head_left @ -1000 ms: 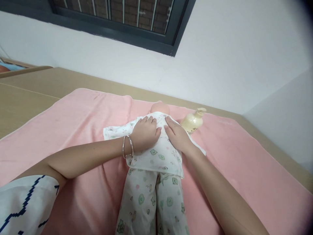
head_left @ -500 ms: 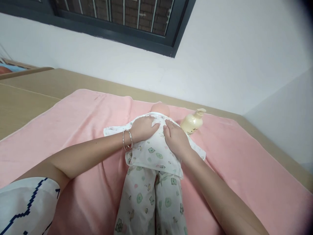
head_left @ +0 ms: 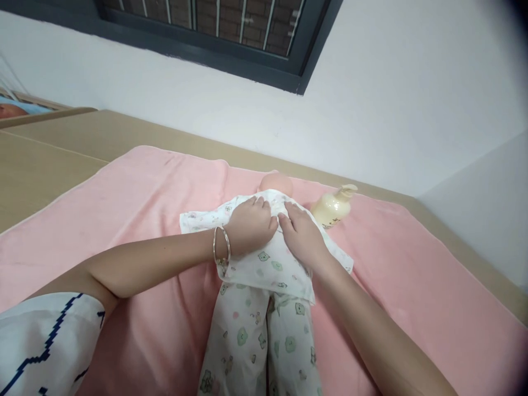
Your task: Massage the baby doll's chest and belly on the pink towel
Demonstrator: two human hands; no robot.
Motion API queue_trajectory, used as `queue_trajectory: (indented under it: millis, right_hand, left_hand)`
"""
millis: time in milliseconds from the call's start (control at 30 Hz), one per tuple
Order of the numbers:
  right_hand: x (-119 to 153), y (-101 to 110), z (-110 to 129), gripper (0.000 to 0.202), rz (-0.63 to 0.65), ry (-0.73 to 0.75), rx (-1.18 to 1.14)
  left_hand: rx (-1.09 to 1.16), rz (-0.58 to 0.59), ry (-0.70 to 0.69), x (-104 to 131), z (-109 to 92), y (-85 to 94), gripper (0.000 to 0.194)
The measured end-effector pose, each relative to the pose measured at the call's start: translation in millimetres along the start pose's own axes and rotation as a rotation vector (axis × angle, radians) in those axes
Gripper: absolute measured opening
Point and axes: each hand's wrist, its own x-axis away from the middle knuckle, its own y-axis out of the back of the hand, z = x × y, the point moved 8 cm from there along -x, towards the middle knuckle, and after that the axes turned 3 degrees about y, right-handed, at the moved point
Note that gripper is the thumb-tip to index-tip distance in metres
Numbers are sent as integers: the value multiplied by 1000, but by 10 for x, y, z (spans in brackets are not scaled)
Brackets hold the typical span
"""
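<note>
A doll in a white shirt (head_left: pixel 268 269) and matching trousers (head_left: pixel 243 335), both printed with small green animals, lies on a pink blanket (head_left: pixel 140 192). The top of the doll's rounded head (head_left: pixel 276 182) shows beyond the collar; its face is hidden. My left hand (head_left: pixel 252 224), a bangle at its wrist, rests on the left of the shirt's chest, fingers slightly bent. Across from it my right hand (head_left: pixel 304 232) lies on the right side, thumb and fingers apart. Both hands are open on the cloth, thumbs facing each other over the middle.
A cream pump bottle (head_left: pixel 333 208) stands on the blanket right of the doll's head. The blanket covers a wooden surface (head_left: pixel 53 165) that meets a white wall (head_left: pixel 371 110). Above is a dark-framed window (head_left: pixel 247 63) with bars.
My left hand's fingers have bent a little more, and its thumb has drawn in. My right hand stays on the shirt's right side. The whole view has shifted slightly.
</note>
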Motion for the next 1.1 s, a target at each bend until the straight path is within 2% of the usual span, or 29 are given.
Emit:
queue_trajectory:
  millis: [100,167,433,667,867,1000,1100]
  right_hand:
    - [132,79,211,38,-11,1,89]
    - [163,103,254,37,-15,0,106]
    - [-33,-112,-124,59,-25,26,-116]
    - [-29,-109,-116,61,-25,28,-131]
    - [-84,-124,-244,65,42,-45,-180]
    - [-69,-103,-206,61,-20,-13,-115]
    - [20,-59,-58,52,-70,-2,-59]
  left_hand:
    - [93,95,100,-127,188,-68,32]
    - [102,92,109,-165,220,-80,32]
    - [75,39,121,-128,193,-129,35]
    - [83,40,131,-137,206,-122,36]
    - [34,0,88,-38,118,-122,44]
    - [8,-34,35,29,31,-71,46]
    - [55,32,64,-37,92,-53,38]
